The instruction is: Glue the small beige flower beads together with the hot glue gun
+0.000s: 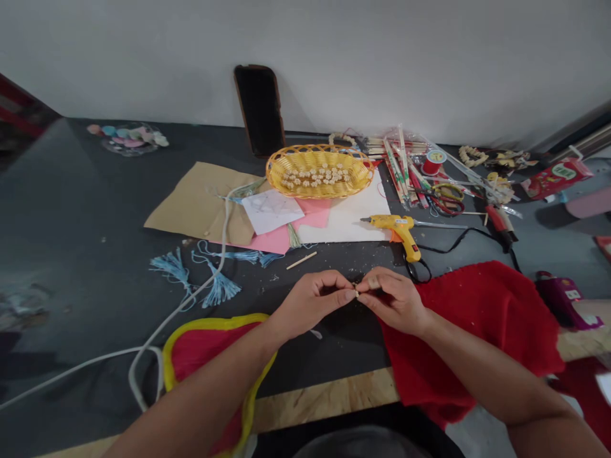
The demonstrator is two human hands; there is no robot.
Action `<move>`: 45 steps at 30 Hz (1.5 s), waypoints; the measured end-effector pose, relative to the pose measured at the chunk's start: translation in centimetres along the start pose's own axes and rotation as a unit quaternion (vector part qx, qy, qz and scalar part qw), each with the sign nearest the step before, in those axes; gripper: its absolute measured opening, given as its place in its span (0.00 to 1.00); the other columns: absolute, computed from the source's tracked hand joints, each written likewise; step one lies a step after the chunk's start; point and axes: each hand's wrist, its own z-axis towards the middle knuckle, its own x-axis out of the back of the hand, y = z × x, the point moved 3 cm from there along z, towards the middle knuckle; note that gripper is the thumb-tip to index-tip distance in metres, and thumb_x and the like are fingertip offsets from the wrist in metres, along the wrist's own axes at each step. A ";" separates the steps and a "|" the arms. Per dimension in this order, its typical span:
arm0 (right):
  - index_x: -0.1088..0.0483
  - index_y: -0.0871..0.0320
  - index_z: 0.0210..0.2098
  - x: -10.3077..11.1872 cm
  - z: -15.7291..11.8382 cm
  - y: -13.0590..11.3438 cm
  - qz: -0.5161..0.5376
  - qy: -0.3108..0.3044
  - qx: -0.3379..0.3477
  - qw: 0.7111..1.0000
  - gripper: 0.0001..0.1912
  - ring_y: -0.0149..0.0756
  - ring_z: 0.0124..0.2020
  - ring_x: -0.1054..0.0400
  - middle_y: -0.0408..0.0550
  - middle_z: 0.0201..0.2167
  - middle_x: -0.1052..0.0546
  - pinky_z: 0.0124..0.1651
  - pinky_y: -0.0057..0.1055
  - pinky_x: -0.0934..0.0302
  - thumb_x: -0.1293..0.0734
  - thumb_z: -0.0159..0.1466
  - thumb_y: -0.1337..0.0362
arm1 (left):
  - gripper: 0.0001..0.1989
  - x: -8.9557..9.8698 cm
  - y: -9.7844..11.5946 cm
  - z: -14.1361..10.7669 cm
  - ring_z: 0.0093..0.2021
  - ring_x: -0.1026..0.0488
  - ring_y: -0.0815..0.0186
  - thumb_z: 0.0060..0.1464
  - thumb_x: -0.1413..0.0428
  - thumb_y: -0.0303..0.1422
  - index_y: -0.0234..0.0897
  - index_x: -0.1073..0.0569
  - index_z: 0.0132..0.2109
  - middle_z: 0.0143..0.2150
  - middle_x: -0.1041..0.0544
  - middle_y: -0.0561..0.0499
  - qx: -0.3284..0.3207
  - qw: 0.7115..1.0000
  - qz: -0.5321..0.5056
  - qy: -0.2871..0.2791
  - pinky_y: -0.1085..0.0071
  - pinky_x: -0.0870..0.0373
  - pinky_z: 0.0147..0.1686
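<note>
My left hand [321, 299] and my right hand [392, 298] meet above the dark table, fingertips pinched together. Between them is a small pale bead-like piece [356, 291], mostly covered by the fingers. Similar pale, flower-like clusters [317, 177] lie in a yellow woven basket [272, 170] farther back. Just beyond my right hand rests a yellow glue gun [398, 230], its nozzle pointing left. A thin wooden stick [301, 260] lies beyond my left hand. Red cloth [482, 318] spreads beneath my right forearm.
Blue tassels [220, 289] and a white cable [191, 299] lie left, near brown paper [191, 203]. A phone [260, 108] leans on the wall. Scissors [446, 198], red thread [433, 163] and wrapped sticks [398, 168] crowd the right. A yellow-edged pink piece [200, 346] lies under my left forearm.
</note>
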 end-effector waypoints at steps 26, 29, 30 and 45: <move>0.28 0.58 0.41 0.3 -0.2 0.3 0.019 -0.007 -0.009 1.000 0.06 0.32 0.34 0.29 0.49 0.32 0.24 0.36 0.28 0.31 0.35 0.64 0.70 | 0.17 0.3 -0.5 -0.1 0.28 0.40 0.72 0.54 0.42 0.45 0.32 0.26 0.32 0.27 0.32 0.54 0.004 1.000 0.022 -0.010 0.74 0.45 0.28; 0.28 0.58 0.43 0.3 -0.2 0.3 0.015 -0.008 -0.001 1.000 0.09 0.32 0.35 0.29 0.49 0.32 0.24 0.38 0.27 0.31 0.36 0.65 0.72 | 0.17 0.2 -0.3 0.0 0.29 0.40 0.72 0.53 0.42 0.45 0.32 0.27 0.31 0.27 0.32 0.55 0.003 1.000 0.014 -0.015 0.75 0.44 0.30; 0.28 0.58 0.43 0.3 -0.1 0.3 0.016 -0.011 0.003 1.000 0.09 0.31 0.35 0.29 0.49 0.32 0.24 0.38 0.27 0.31 0.36 0.65 0.73 | 0.17 0.2 -0.2 0.0 0.28 0.40 0.72 0.53 0.42 0.45 0.32 0.27 0.31 0.26 0.32 0.55 0.004 1.000 0.014 -0.017 0.75 0.45 0.29; 0.27 0.58 0.42 -0.1 0.1 0.1 0.033 -0.014 0.031 0.999 0.07 0.31 0.35 0.28 0.49 0.32 0.23 0.37 0.25 0.30 0.34 0.65 0.71 | 0.19 0.1 0.0 -0.1 0.27 0.42 0.72 0.53 0.43 0.47 0.33 0.28 0.31 0.25 0.35 0.56 0.009 0.999 0.018 -0.031 0.75 0.47 0.28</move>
